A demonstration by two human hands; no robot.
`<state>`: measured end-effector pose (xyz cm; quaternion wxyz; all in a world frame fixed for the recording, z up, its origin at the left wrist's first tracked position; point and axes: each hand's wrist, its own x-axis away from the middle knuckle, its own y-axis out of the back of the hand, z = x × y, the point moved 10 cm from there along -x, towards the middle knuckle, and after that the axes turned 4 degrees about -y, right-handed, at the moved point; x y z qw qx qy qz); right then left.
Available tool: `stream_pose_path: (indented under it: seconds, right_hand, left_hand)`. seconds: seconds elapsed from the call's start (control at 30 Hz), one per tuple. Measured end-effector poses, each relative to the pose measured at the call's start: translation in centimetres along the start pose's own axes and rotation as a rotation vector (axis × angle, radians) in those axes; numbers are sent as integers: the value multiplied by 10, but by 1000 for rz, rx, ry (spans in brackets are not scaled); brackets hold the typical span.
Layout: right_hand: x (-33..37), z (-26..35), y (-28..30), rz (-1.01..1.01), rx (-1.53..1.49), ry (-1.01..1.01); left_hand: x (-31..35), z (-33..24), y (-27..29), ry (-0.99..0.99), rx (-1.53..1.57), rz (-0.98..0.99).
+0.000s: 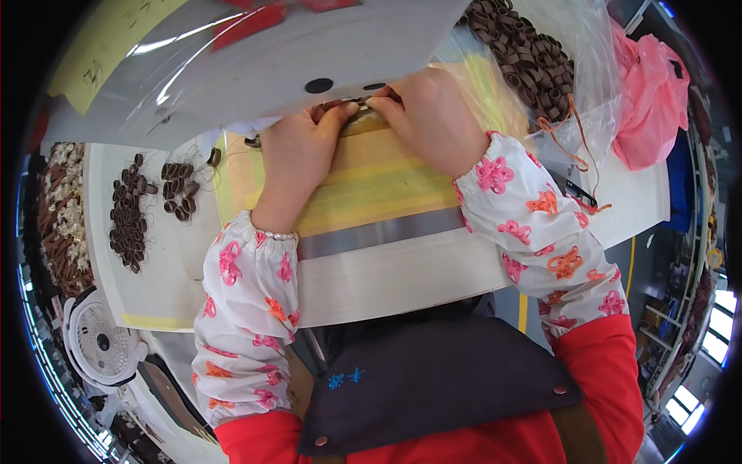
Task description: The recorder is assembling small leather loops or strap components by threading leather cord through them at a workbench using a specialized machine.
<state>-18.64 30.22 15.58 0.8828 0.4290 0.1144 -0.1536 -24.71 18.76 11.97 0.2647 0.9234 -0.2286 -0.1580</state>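
My left hand (297,151) and my right hand (433,120) meet at the lower edge of a white machine head (332,54), probably a sewing machine. Both are closed, thumbs and fingertips pinched close together around a small dark piece (362,104). Its kind is too small and covered to make out. Under my hands lies a machine bed covered in yellow tape (379,185), with a grey metal strip (386,234) along its near side. One small brown loop (214,157) with loose thread lies left of my left hand.
Two clusters of brown loops (127,220) (179,189) lie on the white table (386,282) at left. At right are a clear bag of brown loops (533,66), an orange-brown cord (583,155) and a pink plastic bag (649,100). A white fan (100,340) stands lower left.
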Motion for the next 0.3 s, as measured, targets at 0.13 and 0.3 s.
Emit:
stream_pose_path:
  seconds: [0.13,0.3]
  right_hand:
    - [-1,-1,0,-20,34,11]
    - [0,2,8,-47,-9,41]
  left_hand:
    - [1,5,-1,128,-36,56]
    - [0,-4,-2,23,42,26]
